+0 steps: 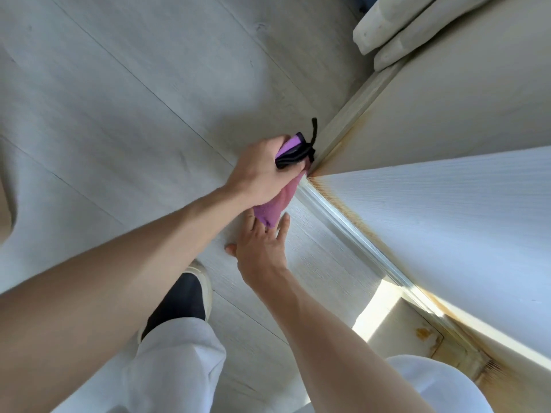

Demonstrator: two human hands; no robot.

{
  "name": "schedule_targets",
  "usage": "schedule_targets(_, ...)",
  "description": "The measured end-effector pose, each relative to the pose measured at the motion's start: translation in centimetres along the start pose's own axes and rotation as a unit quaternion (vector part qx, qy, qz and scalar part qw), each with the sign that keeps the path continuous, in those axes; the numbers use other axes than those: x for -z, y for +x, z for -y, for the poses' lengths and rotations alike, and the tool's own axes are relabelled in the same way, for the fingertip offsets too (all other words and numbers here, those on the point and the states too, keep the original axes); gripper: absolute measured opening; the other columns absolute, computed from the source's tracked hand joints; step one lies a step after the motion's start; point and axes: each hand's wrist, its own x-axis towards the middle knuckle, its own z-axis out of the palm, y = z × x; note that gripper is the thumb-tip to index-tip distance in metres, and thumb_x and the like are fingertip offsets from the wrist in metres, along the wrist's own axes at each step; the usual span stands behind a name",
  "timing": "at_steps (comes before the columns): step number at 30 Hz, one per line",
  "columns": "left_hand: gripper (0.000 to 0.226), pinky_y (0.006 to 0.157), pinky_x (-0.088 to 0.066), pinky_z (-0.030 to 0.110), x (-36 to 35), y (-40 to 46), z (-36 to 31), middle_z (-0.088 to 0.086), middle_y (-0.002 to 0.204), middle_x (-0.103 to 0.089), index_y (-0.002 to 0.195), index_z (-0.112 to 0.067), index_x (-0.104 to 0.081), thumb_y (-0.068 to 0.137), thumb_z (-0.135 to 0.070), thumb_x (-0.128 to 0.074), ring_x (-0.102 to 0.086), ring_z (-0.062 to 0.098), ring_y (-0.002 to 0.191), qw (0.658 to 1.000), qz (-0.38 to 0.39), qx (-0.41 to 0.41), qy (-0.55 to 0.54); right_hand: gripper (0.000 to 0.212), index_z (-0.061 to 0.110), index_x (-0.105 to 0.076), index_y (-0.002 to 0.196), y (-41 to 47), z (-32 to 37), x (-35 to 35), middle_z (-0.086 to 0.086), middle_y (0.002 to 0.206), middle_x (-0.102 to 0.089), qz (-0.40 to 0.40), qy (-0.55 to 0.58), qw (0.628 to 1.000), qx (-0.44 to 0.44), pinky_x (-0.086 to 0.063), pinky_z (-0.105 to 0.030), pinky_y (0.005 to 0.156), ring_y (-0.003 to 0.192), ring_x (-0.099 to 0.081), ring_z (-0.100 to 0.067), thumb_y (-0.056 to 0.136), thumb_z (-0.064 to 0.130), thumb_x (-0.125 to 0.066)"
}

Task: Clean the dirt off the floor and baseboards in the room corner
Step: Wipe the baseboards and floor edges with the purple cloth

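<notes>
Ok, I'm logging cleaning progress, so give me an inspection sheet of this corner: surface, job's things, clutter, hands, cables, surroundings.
Surface: pale plank floor, no dirt plainly visible on the open boards.
Job's things: purple cloth with black trim, pushed into the corner; baseboards carry orange-brown staining along their top edge, up to the corner and further along both walls.
Clutter: two pale cushions against the far wall.
Hands: left hand grips the cloth; right hand lies flat on the floor, fingers spread, touching the cloth's tail.
Cables: nothing seen.
Surroundings: white textured wall, beige wall, a sunlit patch, the person's dark shoe.
</notes>
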Motion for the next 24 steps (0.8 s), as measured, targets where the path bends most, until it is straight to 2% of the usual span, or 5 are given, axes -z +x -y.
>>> schedule_targets(5, 0.018, 0.071, -0.054, 0.035, -0.7, 0.1, -1.5, -0.001, 0.080, -0.073, 0.090, -0.013, -0.070, 0.084, -0.030, -0.075, -0.069, 0.017, 0.077, 0.998, 0.001, 0.004, -0.065, 0.098, -0.001, 0.022, 0.155, -0.2, -0.2, 0.4, -0.016, 0.163, -0.025, -0.002, 0.029, 1.000, 0.003, 0.003, -0.063, 0.124, 0.154, -0.018, -0.039, 0.105, 0.053, -0.043)
schedule_targets(10, 0.016, 0.072, -0.055, 0.041, -0.7, 1.3, -1.4, 0.001, 0.080, -0.073, 0.089, -0.013, -0.068, 0.085, -0.026, -0.076, -0.071, 0.020, 0.078, 0.998, 0.036, 0.025, -0.055, 0.107, 0.000, 0.043, 0.135, 0.0, -0.3, 0.1, -0.018, 0.167, -0.008, -0.026, 0.024, 0.999, -0.001, 0.004, -0.062, 0.124, 0.157, 0.000, -0.042, 0.104, 0.055, -0.043)
schedule_targets(17, 0.015, 0.065, -0.041, 0.034, -2.3, 6.4, -3.9, -0.006, 0.083, -0.064, 0.090, -0.020, -0.059, 0.087, -0.031, -0.068, -0.066, 0.023, 0.084, 0.999, 0.009, -0.037, 0.007, 0.114, -0.003, 0.042, 0.143, 0.0, -0.1, -0.3, -0.026, 0.158, 0.039, -0.051, 0.035, 0.998, -0.005, 0.007, -0.061, 0.124, 0.149, 0.029, -0.045, 0.102, 0.054, -0.048)
schedule_targets(20, 0.014, 0.070, -0.036, 0.028, -2.6, 9.9, -6.0, -0.009, 0.092, -0.059, 0.099, -0.024, -0.060, 0.090, -0.032, -0.064, -0.065, 0.024, 0.098, 0.997, 0.036, -0.040, 0.061, 0.115, -0.004, 0.041, 0.144, 0.0, 0.0, -0.6, -0.026, 0.156, 0.043, -0.070, 0.027, 0.997, -0.008, 0.005, -0.060, 0.124, 0.146, 0.033, -0.046, 0.101, 0.055, -0.048)
schedule_targets(24, 0.020, 0.065, -0.037, 0.031, -1.9, 5.8, -3.2, -0.007, 0.084, -0.064, 0.098, -0.016, -0.064, 0.088, -0.033, -0.070, -0.064, 0.022, 0.084, 0.998, 0.033, -0.051, 0.017, 0.116, -0.004, 0.041, 0.144, 0.1, -0.1, -0.6, -0.025, 0.150, 0.049, -0.061, 0.033, 0.998, -0.004, 0.008, -0.061, 0.123, 0.147, 0.031, -0.046, 0.101, 0.055, -0.049)
